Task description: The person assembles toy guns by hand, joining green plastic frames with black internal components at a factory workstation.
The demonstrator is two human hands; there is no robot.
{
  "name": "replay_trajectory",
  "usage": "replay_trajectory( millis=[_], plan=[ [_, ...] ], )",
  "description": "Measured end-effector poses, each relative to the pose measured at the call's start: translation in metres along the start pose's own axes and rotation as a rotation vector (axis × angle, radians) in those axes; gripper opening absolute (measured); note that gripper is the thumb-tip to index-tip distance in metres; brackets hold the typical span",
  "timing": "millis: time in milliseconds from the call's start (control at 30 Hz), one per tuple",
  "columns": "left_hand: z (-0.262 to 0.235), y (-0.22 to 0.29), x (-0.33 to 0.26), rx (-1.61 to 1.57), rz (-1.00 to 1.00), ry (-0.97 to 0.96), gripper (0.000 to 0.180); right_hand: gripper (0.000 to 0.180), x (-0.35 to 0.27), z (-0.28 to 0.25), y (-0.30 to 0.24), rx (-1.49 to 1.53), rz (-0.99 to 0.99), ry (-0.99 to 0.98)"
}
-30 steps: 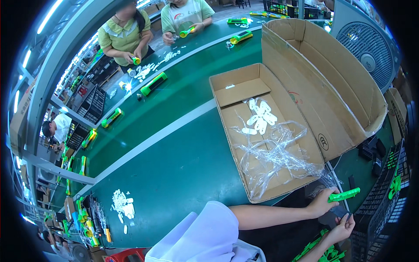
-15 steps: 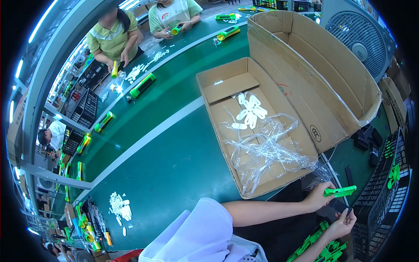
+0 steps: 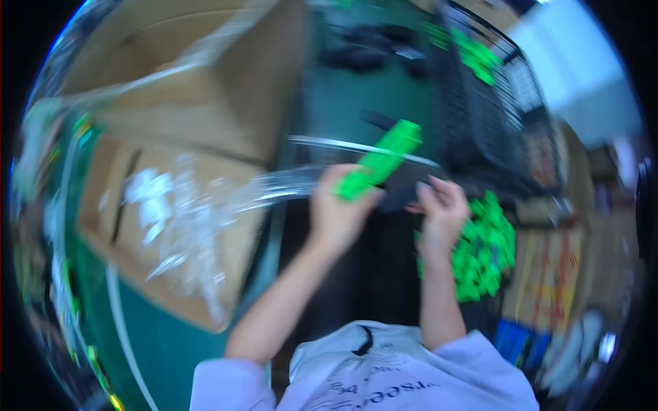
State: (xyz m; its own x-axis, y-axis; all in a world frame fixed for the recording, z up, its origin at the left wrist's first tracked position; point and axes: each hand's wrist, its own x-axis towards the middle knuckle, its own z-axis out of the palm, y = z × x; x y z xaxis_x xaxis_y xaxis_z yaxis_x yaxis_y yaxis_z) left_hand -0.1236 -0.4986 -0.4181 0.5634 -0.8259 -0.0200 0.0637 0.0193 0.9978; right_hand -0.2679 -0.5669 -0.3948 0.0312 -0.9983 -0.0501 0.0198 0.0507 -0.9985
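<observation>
My left hand (image 3: 334,214) is closed around one end of a bright green plastic housing part (image 3: 384,159), which slants up and to the right. Close by on the right, my right hand (image 3: 445,211) has its fingers pinched at the edge of a small black plastic part (image 3: 399,197). That black part lies between the two hands, just below the green one; blur and the dark background hide its outline. Beyond my right wrist is a heap of green plastic parts (image 3: 485,250).
A shallow cardboard box (image 3: 171,296) on the left holds white pieces (image 3: 149,198) and crumpled clear film (image 3: 195,240). A taller carton (image 3: 264,82) stands behind it. Black parts (image 3: 370,48) lie on the green table ahead, beside a black mesh crate (image 3: 480,130) with green parts.
The view has swung right and down, so the hands now sit near the middle and the boxes at left. Both hands keep their parts; the green part now points more upward.
</observation>
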Motion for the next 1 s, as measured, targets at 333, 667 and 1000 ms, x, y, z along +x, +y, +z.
replay_trajectory(
  millis=[333, 667, 1000],
  plan=[
    [0.025, 0.003, 0.003, -0.557, -0.328, -0.332, 0.023, 0.015, -0.001, -0.042, -0.016, 0.294, 0.050, 0.010],
    [0.029, 0.002, -0.003, -0.289, -0.163, -0.234, 0.027, 0.012, -0.007, -0.033, -0.001, 0.132, -0.222, 0.014],
    [0.025, 0.001, -0.003, -0.344, -0.178, -0.232, 0.030, 0.012, -0.004, -0.034, -0.001, 0.101, -0.174, 0.084]
  ],
)
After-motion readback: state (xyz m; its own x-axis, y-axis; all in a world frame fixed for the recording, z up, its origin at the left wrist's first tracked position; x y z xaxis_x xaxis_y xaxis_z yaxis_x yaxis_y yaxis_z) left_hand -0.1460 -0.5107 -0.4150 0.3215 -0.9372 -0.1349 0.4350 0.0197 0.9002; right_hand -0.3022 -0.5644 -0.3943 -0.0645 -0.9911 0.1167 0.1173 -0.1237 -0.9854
